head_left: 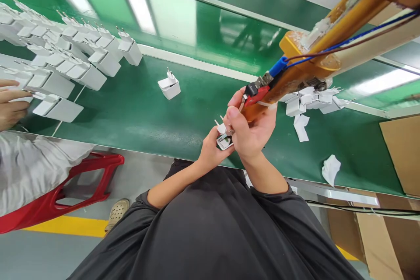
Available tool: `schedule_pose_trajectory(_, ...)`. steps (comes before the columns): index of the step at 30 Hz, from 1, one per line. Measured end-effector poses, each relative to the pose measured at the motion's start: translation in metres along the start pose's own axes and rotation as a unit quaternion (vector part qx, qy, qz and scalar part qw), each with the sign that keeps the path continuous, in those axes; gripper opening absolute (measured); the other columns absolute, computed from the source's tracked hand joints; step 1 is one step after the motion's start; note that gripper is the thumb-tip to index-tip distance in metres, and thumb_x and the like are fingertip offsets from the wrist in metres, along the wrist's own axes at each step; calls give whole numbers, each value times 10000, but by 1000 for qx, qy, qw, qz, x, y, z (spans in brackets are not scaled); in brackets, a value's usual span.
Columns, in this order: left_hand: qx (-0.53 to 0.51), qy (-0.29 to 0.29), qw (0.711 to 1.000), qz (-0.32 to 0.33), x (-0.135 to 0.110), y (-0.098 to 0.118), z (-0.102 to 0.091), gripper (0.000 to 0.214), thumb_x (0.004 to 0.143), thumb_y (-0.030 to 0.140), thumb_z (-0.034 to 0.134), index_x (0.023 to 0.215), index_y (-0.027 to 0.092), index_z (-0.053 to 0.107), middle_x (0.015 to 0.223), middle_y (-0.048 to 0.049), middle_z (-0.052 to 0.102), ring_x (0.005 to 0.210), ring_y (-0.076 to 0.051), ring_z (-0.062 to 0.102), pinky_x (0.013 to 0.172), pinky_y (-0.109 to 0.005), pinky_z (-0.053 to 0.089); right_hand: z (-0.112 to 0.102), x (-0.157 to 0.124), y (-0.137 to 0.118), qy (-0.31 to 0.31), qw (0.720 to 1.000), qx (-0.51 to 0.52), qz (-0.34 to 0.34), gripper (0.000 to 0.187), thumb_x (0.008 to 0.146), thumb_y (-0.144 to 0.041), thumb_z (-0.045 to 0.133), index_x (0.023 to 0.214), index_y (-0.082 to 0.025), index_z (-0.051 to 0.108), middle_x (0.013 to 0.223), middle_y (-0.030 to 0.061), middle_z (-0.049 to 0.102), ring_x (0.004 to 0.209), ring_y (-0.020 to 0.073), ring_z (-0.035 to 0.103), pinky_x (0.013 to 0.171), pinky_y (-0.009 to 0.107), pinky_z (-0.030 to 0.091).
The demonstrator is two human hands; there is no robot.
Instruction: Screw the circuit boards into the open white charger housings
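My left hand [211, 151] is closed around a small white charger plug [223, 136], its two pins pointing up, held just above the near edge of the green conveyor belt [138, 109]. My right hand [251, 129] grips the handle of an orange tool [295, 76] with a red tip and blue and brown wires; its tip sits right at the plug. One white charger [169, 85] stands alone on the belt to the left of my hands.
Several white chargers [65, 59] lie in rows at the far left, where another person's hand [11, 103] touches them. White scraps [311, 100] and a crumpled piece [330, 169] lie on the right. A red stool [65, 188] stands below left; cardboard [402, 153] is at right.
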State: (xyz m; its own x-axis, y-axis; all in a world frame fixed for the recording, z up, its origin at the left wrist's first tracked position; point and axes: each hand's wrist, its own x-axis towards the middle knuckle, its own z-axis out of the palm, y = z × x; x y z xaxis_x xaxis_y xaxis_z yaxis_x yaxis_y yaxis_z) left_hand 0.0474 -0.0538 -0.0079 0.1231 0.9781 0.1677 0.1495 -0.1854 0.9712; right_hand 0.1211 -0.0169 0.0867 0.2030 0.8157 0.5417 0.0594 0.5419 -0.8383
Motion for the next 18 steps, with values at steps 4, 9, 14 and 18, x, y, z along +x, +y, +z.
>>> schedule_pose_trajectory(4,12,-10,1000,-10,1,0,1,394,747,398,710,1024,175,540,921,-66,684,906,-221,679,767,-323,557,0,2,0,-14,999,27,-18,355,839,-495,659,1064,-293,475,848,-15,512,480,55,435,410,235,435)
schedule_pose_trajectory(9,30,-46,999,-4,5,-2,-3,354,793,337,684,1077,154,582,978,-74,693,890,-194,675,769,-291,552,-4,6,5,-31,997,65,-26,406,814,-570,654,1038,-283,474,790,-24,513,476,67,453,405,235,431)
schedule_pose_trajectory(14,63,-69,995,-26,14,4,-29,387,815,345,678,1155,176,610,935,-29,707,766,-133,651,630,-196,507,-30,7,12,-5,996,88,-6,334,799,-489,668,987,-255,521,766,-28,577,462,62,471,357,195,398)
schedule_pose_trajectory(18,87,-99,991,-25,20,16,-57,394,782,369,697,1127,184,645,848,5,696,657,-102,599,580,-180,456,-65,8,12,49,997,46,45,291,742,-353,718,962,-241,565,760,-36,624,436,55,486,331,177,355)
